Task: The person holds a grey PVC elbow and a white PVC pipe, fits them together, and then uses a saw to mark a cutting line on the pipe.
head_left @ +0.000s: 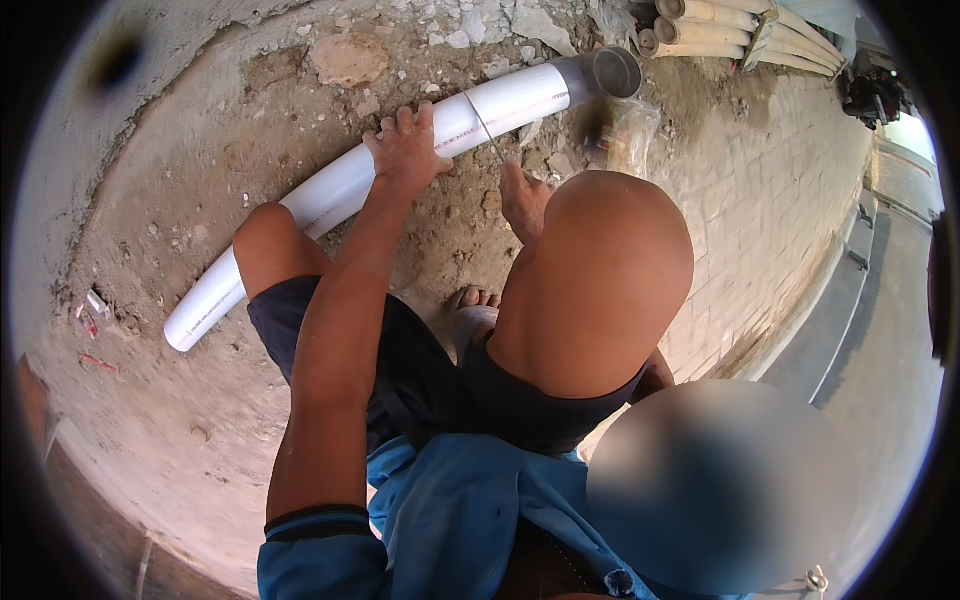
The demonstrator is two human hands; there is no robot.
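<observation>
A long white plastic pipe (pixel 345 185) lies slantwise on the dirt, from the lower left to the upper right. A grey elbow fitting (pixel 600 75) sits at its far right end. My left hand (pixel 405 150) presses down on the pipe near its middle, fingers wrapped over the top. Across the pipe, right of that hand, runs a thin saw blade (pixel 484 122). Its near end is in my closed right hand (pixel 524 200), which is partly hidden by my right knee. My left knee rests against the pipe's left part.
Bamboo poles (pixel 705 30) are stacked at the upper right. A clear plastic bag (pixel 632 135) lies below the elbow fitting. Stones and broken concrete (pixel 350 60) are scattered beyond the pipe. A pale block surface (pixel 770 200) stretches along the right.
</observation>
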